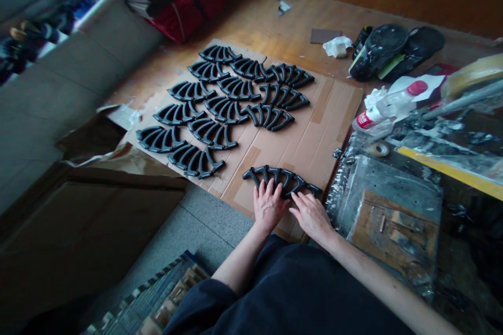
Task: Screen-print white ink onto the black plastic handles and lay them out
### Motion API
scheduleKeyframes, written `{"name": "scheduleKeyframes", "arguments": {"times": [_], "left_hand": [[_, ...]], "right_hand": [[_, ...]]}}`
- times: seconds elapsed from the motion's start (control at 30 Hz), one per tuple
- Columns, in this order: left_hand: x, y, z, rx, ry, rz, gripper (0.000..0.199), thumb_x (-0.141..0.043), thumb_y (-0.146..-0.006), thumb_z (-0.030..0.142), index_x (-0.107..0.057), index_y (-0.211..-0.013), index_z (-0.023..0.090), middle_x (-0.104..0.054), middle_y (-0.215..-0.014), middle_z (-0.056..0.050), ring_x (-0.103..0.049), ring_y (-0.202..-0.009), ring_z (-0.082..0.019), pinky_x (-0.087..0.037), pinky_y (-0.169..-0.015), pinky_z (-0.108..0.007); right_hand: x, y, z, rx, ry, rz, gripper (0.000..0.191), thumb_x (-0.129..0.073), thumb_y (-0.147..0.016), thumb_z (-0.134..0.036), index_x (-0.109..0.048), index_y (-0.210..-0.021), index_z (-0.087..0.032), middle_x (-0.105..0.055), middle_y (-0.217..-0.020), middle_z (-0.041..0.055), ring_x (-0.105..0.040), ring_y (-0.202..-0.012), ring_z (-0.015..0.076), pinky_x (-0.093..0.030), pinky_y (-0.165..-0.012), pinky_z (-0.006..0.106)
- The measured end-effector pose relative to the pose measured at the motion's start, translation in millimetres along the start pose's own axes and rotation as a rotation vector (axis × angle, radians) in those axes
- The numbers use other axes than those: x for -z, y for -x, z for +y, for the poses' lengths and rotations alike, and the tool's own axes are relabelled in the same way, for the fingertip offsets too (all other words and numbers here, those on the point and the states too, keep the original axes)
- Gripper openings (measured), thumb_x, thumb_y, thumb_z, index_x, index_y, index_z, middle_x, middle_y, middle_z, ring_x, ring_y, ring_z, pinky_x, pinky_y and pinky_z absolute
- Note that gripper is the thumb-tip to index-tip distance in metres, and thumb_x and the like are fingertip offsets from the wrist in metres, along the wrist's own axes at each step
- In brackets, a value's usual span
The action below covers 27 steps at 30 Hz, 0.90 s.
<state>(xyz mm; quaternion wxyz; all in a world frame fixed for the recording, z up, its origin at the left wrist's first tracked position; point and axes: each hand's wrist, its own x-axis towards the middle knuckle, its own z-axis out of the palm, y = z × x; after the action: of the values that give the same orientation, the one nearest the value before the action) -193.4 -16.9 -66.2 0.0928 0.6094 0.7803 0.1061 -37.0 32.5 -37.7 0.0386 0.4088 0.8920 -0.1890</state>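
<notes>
In front of me, a fan-shaped row of black, curved, handle-like pieces [288, 174] lies on the flat cardboard sheet [310, 144], near its front edge. My left hand [269, 205] rests on the near side of this row with its fingers spread. Beside it, my right hand [312, 213] touches the row's near right part, fingers stretched out and slightly bent. Parts of the pieces are hidden under my fingertips. Farther back and left on the cardboard, several similar black fans [212, 132] lie in rows.
To the right stand a clear plastic bottle [387, 107] with a red cap, black-stained tubs [387, 42] and a tape roll [379, 149]. A paint-smeared board [393, 230] lies nearer. Red-wrapped stacks [184, 10] sit at the back left. A large cardboard box [98, 230] is at left.
</notes>
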Motion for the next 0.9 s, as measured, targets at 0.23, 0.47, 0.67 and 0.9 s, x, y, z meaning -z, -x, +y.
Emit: {"name": "scheduleKeyframes", "arguments": {"times": [0.23, 0.47, 0.67, 0.9], "left_hand": [[-9.1, -5.0, -1.8, 0.009, 0.019, 0.005, 0.052, -0.072, -0.073, 0.041, -0.064, -0.121, 0.023, -0.054, -0.138, -0.011, -0.040, -0.131, -0.040, -0.033, -0.107, -0.060], [24.4, -64.3, -49.0, -0.423, 0.018, -0.119, 0.050, -0.070, -0.075, 0.047, -0.066, -0.119, 0.026, -0.056, -0.135, -0.009, -0.041, -0.131, -0.036, -0.032, -0.109, -0.056], [39.6, -128.9, -91.7, -0.341, -0.066, -0.122, 0.053, -0.070, -0.074, 0.045, -0.065, -0.122, 0.025, -0.056, -0.136, -0.010, -0.043, -0.131, -0.033, -0.034, -0.109, -0.049], [30.6, -130.1, -67.1, -0.007, -0.142, 0.065, 0.059, -0.053, -0.087, 0.047, -0.047, -0.140, 0.021, -0.040, -0.149, -0.016, -0.032, -0.138, -0.039, -0.028, -0.106, -0.063]], "right_hand": [[-6.6, -0.6, 3.6, 0.010, -0.009, 0.040, 0.044, -0.050, -0.092, -0.030, -0.055, -0.132, -0.012, -0.061, -0.127, 0.0149, -0.052, -0.110, 0.0282, -0.047, -0.090, 0.042], [-6.8, 0.5, 5.1, 0.059, -0.018, 0.104, 0.047, -0.054, -0.089, -0.024, -0.051, -0.136, -0.017, -0.056, -0.133, 0.0125, -0.051, -0.111, 0.0269, -0.047, -0.092, 0.042], [4.2, 3.6, 8.2, 0.001, -0.074, 0.164, 0.041, -0.054, -0.089, -0.025, -0.058, -0.129, -0.017, -0.054, -0.136, 0.0120, -0.050, -0.114, 0.0275, -0.047, -0.095, 0.044], [31.4, 32.3, 17.0, -0.191, -0.204, 0.310, 0.034, -0.057, -0.088, -0.022, -0.064, -0.121, -0.019, -0.058, -0.132, 0.0098, -0.052, -0.116, 0.0244, -0.045, -0.100, 0.042]]}}
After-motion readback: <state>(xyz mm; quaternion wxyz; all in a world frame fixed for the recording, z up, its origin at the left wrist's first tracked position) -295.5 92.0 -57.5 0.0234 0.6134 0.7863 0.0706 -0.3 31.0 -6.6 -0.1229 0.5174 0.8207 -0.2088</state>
